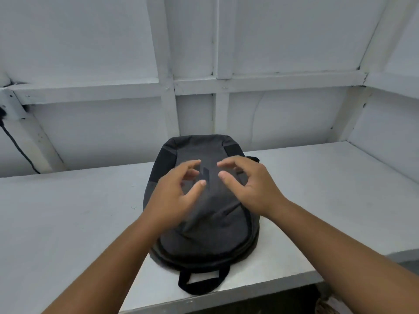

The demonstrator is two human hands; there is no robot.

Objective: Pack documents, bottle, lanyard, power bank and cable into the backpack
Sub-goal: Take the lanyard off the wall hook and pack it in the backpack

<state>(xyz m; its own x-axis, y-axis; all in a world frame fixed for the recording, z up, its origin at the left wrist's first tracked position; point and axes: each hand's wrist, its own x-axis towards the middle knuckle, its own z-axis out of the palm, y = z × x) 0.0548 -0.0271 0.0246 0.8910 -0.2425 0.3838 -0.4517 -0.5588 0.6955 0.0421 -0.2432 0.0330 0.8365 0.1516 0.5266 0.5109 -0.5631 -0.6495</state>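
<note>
A dark grey backpack [210,241] lies flat on the white table [68,223], its black carry handle [203,283] pointing toward me at the front edge. Its zipper looks closed. My left hand [174,196] and my right hand [251,186] hover just above the middle of the bag, fingers spread and curled, holding nothing. No documents, bottle, lanyard, power bank or cable show anywhere in view.
A white panelled wall [272,53] with a ledge runs behind the table. A black cord [18,146] hangs down the wall at far left. The table's front edge [226,295] drops to a dark floor at lower right.
</note>
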